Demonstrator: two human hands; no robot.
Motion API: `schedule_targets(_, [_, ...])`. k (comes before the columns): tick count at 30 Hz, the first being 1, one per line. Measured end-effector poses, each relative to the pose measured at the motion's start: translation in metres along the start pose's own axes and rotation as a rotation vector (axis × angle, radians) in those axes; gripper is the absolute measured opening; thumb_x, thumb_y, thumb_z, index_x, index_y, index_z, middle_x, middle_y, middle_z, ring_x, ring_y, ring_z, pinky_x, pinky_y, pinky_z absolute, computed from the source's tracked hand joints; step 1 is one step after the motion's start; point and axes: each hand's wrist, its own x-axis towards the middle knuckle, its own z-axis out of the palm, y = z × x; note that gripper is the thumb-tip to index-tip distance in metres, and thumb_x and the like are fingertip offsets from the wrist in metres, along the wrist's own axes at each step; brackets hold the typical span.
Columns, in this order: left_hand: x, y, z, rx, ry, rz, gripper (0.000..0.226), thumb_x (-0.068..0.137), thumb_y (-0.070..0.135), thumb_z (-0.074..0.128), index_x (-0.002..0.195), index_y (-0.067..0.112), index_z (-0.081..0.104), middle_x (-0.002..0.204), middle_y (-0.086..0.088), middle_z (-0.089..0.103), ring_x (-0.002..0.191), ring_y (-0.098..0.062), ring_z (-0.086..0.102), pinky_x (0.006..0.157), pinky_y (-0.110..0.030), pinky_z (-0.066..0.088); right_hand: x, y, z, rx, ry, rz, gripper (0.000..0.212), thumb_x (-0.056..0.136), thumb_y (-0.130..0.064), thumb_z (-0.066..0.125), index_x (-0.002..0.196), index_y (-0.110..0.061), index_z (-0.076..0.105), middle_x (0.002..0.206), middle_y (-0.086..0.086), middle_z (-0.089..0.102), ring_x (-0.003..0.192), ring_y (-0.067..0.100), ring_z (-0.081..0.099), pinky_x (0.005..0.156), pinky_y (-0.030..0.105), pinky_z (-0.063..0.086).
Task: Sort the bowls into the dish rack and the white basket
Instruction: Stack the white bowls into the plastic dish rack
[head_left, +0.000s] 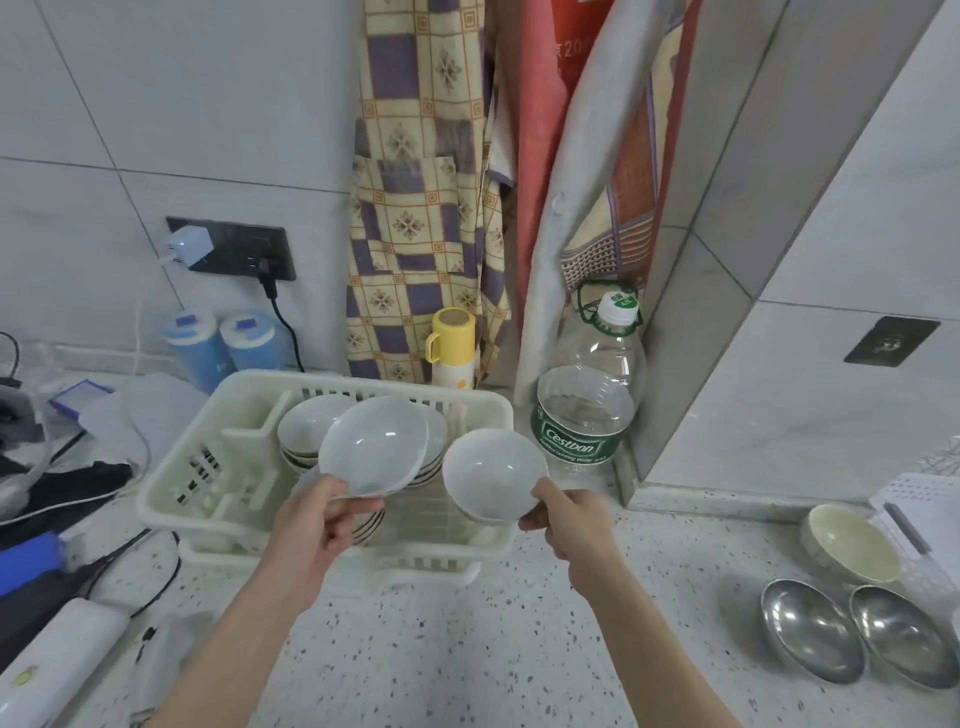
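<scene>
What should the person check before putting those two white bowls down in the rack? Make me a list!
1. Left hand holds its white bowl firmly: ok, fingers and thumb pinch the lower rim.
2. Right hand holds the other white bowl firmly: ok, it pinches the rim.
3. The two held bowls are apart: ok, a gap shows between them.
4. Room in the dish rack: ok, the near right part looks free beside the stacked bowls.
5. Bowls still waiting on the counter: not ok yet, a cream bowl and two metal bowls remain.
6. Where the white basket is: cannot tell, no separate basket shows.
</scene>
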Motion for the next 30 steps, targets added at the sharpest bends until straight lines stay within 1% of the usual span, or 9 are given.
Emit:
schedule_targets(3, [0.009, 0.007, -0.018, 0.028, -0.012, 0.021, 0.021, 0.090, 0.016, 0.048, 0.104, 0.010, 0.061, 0.081, -0.020, 0.075, 0.042, -0.009, 0.031, 0.039, -0.019, 0.028, 0.000, -0.008, 0.024, -0.174, -0.005, -0.048, 0.041, 0.084, -0.021, 0.055, 0.046, -0.008, 0.062, 0.059, 0.009, 0.072, 0.030, 0.004, 0.033, 0.037, 0.017, 0.029])
schedule_targets(7, [0.019, 0.013, -0.039, 0.084, -0.020, 0.076, 0.024, 0.090, 0.013, 0.049, 0.105, 0.002, 0.064, 0.086, -0.022, 0.075, 0.043, -0.008, 0.034, 0.039, -0.019, 0.029, 0.000, -0.008, 0.048, -0.321, 0.039, -0.073, 0.041, 0.081, -0.020, 0.052, 0.044, -0.008, 0.065, 0.055, 0.003, 0.071, 0.028, 0.000, 0.038, 0.035, 0.013, 0.032])
schedule_targets(10, [0.024, 0.013, -0.050, 0.117, -0.019, 0.092, 0.022, 0.090, 0.011, 0.053, 0.105, -0.001, 0.063, 0.086, -0.021, 0.076, 0.044, -0.010, 0.037, 0.043, -0.020, 0.032, 0.000, -0.001, 0.060, -0.381, 0.082, -0.072, 0.039, 0.079, -0.020, 0.051, 0.048, -0.006, 0.069, 0.053, 0.002, 0.070, 0.030, 0.002, 0.038, 0.037, 0.015, 0.034])
schedule_targets(13, [0.029, 0.014, -0.054, 0.120, -0.014, 0.094, 0.019, 0.090, 0.009, 0.053, 0.101, -0.002, 0.063, 0.085, -0.020, 0.076, 0.048, -0.013, 0.035, 0.050, -0.027, 0.029, 0.001, 0.002, 0.070, -0.427, 0.115, -0.072, 0.037, 0.078, -0.020, 0.051, 0.052, -0.004, 0.072, 0.050, 0.003, 0.069, 0.030, 0.002, 0.040, 0.037, 0.014, 0.034])
schedule_targets(18, [0.037, 0.021, -0.065, 0.155, -0.021, 0.101, 0.017, 0.089, 0.009, 0.051, 0.097, 0.002, 0.065, 0.082, -0.015, 0.077, 0.048, -0.012, 0.033, 0.050, -0.026, 0.028, 0.005, 0.006, 0.084, -0.498, 0.141, -0.053, 0.038, 0.077, -0.024, 0.050, 0.052, -0.004, 0.071, 0.048, 0.002, 0.068, 0.035, 0.003, 0.046, 0.041, 0.015, 0.039])
schedule_targets(21, [0.041, 0.018, -0.066, 0.148, -0.034, 0.078, 0.019, 0.088, 0.009, 0.052, 0.100, 0.001, 0.064, 0.083, -0.014, 0.077, 0.048, -0.012, 0.033, 0.052, -0.028, 0.027, 0.009, 0.008, 0.091, -0.553, 0.167, -0.042, 0.037, 0.078, -0.027, 0.050, 0.059, -0.002, 0.071, 0.048, 0.001, 0.067, 0.041, 0.008, 0.048, 0.043, 0.018, 0.041])
schedule_targets(23, [0.044, 0.015, -0.066, 0.146, -0.043, 0.060, 0.021, 0.087, 0.012, 0.054, 0.101, 0.000, 0.064, 0.084, -0.014, 0.078, 0.050, -0.014, 0.032, 0.052, -0.028, 0.026, 0.011, 0.008, 0.096, -0.589, 0.165, -0.033, 0.035, 0.078, -0.027, 0.050, 0.059, -0.003, 0.069, 0.046, 0.000, 0.067, 0.040, 0.008, 0.048, 0.043, 0.017, 0.040])
schedule_targets(26, [0.047, 0.015, -0.067, 0.177, -0.069, 0.046, 0.028, 0.083, 0.019, 0.057, 0.101, 0.000, 0.064, 0.085, -0.013, 0.078, 0.051, -0.015, 0.032, 0.051, -0.027, 0.026, 0.013, 0.010, 0.105, -0.651, 0.162, -0.034, 0.034, 0.079, -0.028, 0.051, 0.060, -0.004, 0.066, 0.045, -0.003, 0.065, 0.044, 0.010, 0.051, 0.047, 0.020, 0.043])
schedule_targets(30, [0.053, 0.016, -0.068, 0.192, -0.089, 0.023, 0.023, 0.084, 0.013, 0.054, 0.100, -0.001, 0.061, 0.083, -0.014, 0.078, 0.049, -0.014, 0.032, 0.048, -0.024, 0.026, 0.014, 0.013, 0.112, -0.706, 0.186, -0.027, 0.023, 0.079, -0.025, 0.054, 0.062, -0.010, 0.049, 0.041, -0.007, 0.055, 0.047, 0.015, 0.044, 0.045, 0.020, 0.035])
